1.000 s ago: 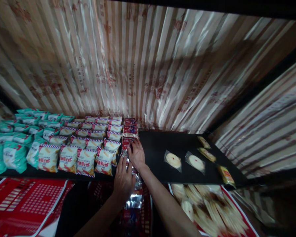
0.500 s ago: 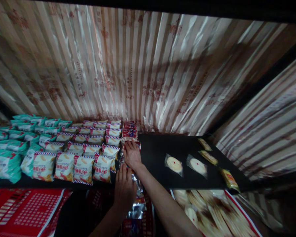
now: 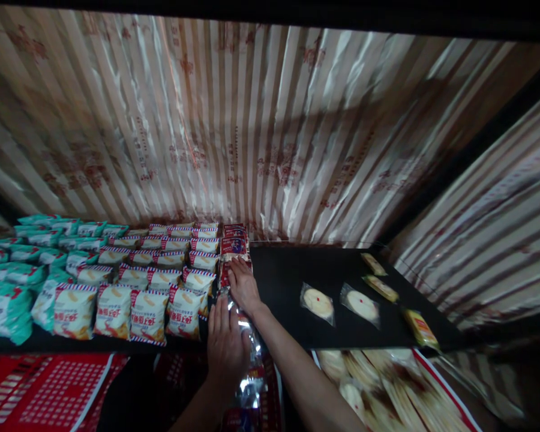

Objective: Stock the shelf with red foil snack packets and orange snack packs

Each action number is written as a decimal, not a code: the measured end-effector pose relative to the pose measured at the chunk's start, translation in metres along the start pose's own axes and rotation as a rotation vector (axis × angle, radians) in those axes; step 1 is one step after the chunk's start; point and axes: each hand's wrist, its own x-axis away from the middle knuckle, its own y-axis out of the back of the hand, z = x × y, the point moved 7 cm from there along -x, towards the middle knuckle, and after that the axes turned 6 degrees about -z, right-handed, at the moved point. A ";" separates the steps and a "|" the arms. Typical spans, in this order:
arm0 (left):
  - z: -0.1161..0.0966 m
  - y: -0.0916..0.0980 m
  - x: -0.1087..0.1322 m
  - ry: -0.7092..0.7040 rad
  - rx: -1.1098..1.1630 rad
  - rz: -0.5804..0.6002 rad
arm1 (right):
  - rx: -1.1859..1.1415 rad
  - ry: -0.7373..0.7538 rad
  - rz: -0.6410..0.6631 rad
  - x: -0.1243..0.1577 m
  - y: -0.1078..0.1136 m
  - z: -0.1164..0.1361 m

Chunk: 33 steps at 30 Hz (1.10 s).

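Observation:
A strip of joined red and silver packets [image 3: 234, 245] runs from the back of the black shelf [image 3: 283, 300] to its front edge and hangs down over it. My right hand [image 3: 243, 287] lies on the strip at mid-depth, palm down with fingers stretched toward the back wall. Closer to the front edge, my left hand [image 3: 225, 336] rests flat on the same strip, fingers extended. Silver packet backs [image 3: 252, 354] show beside and below the left hand. Rows of white snack bags [image 3: 186, 313] with striped edges stand just left of both hands.
Teal snack bags [image 3: 9, 309] fill the shelf's left end. On the right lie two round wrapped cakes [image 3: 318, 303] and several yellow packets [image 3: 420, 329]. Below are a red basket [image 3: 58, 384] and a red-rimmed container [image 3: 450, 393] of wrapped goods. A striped, foil-like sheet [image 3: 270, 132] backs the shelf.
The view has shifted slightly. My left hand sits a little nearer the front and slightly apart from the right hand, and more silver strip shows between them. Both stay on the packets.

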 end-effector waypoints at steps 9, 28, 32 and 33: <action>0.003 -0.020 -0.055 0.104 -0.023 0.151 | -0.121 -0.201 -0.216 0.004 0.020 -0.032; 0.013 -0.093 -0.102 0.254 -0.152 0.426 | -0.586 -0.674 -0.349 0.032 -0.003 -0.129; 0.013 -0.093 -0.101 0.272 -0.138 0.443 | -0.721 -0.706 -0.326 0.022 -0.017 -0.128; 0.013 -0.093 -0.101 0.279 -0.135 0.449 | -0.770 -0.720 -0.323 0.020 -0.019 -0.127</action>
